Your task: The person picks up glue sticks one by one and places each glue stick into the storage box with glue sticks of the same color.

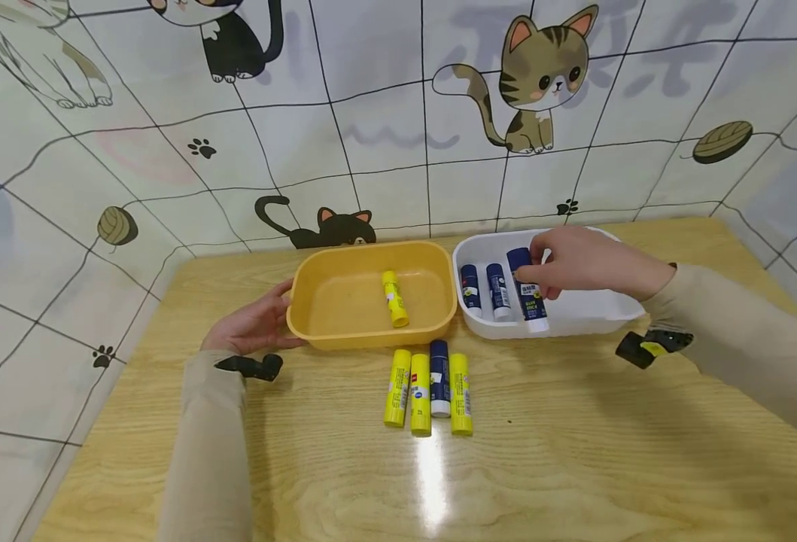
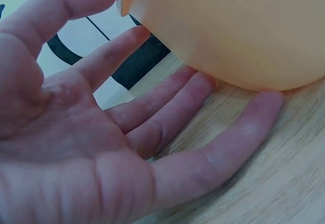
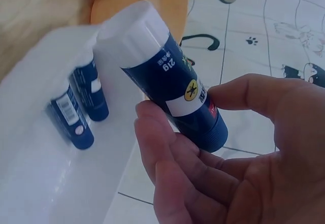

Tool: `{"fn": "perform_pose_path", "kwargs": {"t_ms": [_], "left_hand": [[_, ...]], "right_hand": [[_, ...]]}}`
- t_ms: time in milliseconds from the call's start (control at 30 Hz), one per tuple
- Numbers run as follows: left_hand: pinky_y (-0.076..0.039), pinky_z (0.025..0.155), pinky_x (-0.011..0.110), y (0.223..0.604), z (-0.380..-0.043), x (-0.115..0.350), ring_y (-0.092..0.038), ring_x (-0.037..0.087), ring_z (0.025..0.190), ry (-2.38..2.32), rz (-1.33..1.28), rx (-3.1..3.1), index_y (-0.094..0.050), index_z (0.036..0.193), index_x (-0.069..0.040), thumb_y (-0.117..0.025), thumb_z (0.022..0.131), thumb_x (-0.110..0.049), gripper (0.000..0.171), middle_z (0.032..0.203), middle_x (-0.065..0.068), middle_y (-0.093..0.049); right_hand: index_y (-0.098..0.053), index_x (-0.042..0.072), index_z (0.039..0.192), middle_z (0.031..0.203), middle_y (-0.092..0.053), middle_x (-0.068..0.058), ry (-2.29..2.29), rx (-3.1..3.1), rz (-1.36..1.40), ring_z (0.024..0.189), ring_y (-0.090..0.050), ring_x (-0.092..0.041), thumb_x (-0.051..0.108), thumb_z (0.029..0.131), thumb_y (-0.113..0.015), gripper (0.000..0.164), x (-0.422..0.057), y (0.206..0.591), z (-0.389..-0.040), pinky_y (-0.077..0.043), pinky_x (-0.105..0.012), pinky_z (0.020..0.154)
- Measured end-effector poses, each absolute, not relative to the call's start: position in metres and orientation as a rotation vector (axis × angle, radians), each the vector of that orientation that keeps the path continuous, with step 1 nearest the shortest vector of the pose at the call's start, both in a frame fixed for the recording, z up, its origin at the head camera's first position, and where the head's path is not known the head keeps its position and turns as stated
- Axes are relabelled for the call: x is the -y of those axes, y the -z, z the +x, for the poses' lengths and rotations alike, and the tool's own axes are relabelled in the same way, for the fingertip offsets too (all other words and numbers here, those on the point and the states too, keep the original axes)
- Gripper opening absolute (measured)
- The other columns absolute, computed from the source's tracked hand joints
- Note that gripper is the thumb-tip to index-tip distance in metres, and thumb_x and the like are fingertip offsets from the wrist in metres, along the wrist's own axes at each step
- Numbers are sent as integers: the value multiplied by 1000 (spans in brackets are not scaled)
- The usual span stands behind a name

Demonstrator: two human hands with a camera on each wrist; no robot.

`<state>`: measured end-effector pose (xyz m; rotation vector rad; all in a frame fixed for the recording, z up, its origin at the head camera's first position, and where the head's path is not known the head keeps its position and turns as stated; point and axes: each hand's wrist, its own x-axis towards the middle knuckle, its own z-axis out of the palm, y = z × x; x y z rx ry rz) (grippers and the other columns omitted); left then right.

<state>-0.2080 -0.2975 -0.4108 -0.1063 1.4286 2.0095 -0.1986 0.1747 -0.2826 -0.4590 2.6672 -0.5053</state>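
Head view, glue stick (image 1: 531,295): over white plastic tray (image 1: 591,312), long axis roughly near-far, white end near
Right hand (image 1: 577,260): pinching its navy end
Left hand (image 1: 254,322): spread, touching rounded orange basin (image 1: 337,301)
Table (image 1: 303,452): wood-grained

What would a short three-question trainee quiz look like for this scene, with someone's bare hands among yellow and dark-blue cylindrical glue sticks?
1. Open question: What does the right hand hold?
2. True or false: More glue sticks lie in the white plastic tray than in the rounded orange-yellow plastic tub.
3. Count: How many glue sticks lie directly on the light-brown wood-grain table?

Key:
1. A dark-blue cylindrical glue stick with a white end.
2. True: two small dark-blue glue sticks lie in the tray, and one yellow glue stick in the tub.
3. Four: three yellow ones and one dark-blue one.
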Motion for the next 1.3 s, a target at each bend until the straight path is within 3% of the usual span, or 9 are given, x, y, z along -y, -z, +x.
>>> {"fn": "perform_pose_path", "kwargs": {"t_ms": [133, 267, 800, 1300], "left_hand": [[-40, 97, 59, 407, -208, 295, -46, 25, 119, -1986, -93, -1451, -16, 155, -30, -38, 105, -21, 55, 138, 8, -38], [-38, 98, 59, 403, -206, 294, -44, 25, 120, -1978, -105, -1460, -13, 155, -29, -39, 105, -19, 58, 138, 7, -38], [-38, 99, 59, 401, -205, 295, -45, 26, 120, -1983, -113, -1457, -14, 154, -28, -36, 105, -17, 56, 141, 9, -35], [-38, 98, 60, 399, -204, 293, -47, 26, 118, -1982, -124, -1472, -14, 154, -27, -38, 104, -16, 57, 139, 10, -37]], "right_hand": [[-59, -1, 98, 71, -68, -3, 479, -2634, -409, 73, -65, -19, 34, 94, -58, 36, -175, 280, -212, -51, -44, 71], [-59, -7, 104, 73, -68, -5, 461, -2621, -396, 71, -66, -19, 32, 94, -57, 40, -176, 279, -227, -53, -42, 72], [-66, -3, 92, 70, -69, -5, 285, -2414, -286, 60, -65, -15, 30, 92, -57, 34, -174, 289, -281, -50, -23, 58], [-70, -6, 97, 76, -72, -13, 263, -2358, -115, 66, -70, -18, 25, 89, -59, 33, -161, 320, -304, -51, -22, 59]]}}
